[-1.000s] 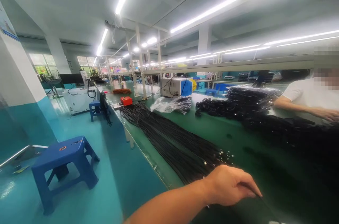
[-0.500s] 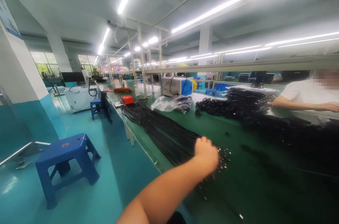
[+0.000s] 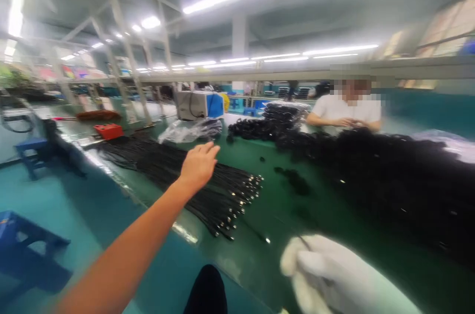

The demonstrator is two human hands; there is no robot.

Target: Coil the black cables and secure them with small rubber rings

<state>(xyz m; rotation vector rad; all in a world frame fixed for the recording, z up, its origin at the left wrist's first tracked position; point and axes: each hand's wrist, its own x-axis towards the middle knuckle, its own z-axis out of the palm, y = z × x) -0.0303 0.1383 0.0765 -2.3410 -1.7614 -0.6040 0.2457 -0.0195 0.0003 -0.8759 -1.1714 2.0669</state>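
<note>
White-gloved right hand (image 3: 322, 262) enters, grip unclear; bare left hand (image 3: 199, 165), fingers loose, above long black cables (image 3: 213, 205): likely two-handed work now!

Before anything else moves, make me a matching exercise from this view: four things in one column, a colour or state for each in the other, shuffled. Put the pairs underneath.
Things
1. The person's left hand
2. The person's right hand
3. Box at the far end of the black cables
4. Plastic bag

Colour or state
A. Red
B. See-through and crumpled
C. Bare
D. Gloved in white

Pairs: 1-C; 2-D; 3-A; 4-B
</note>
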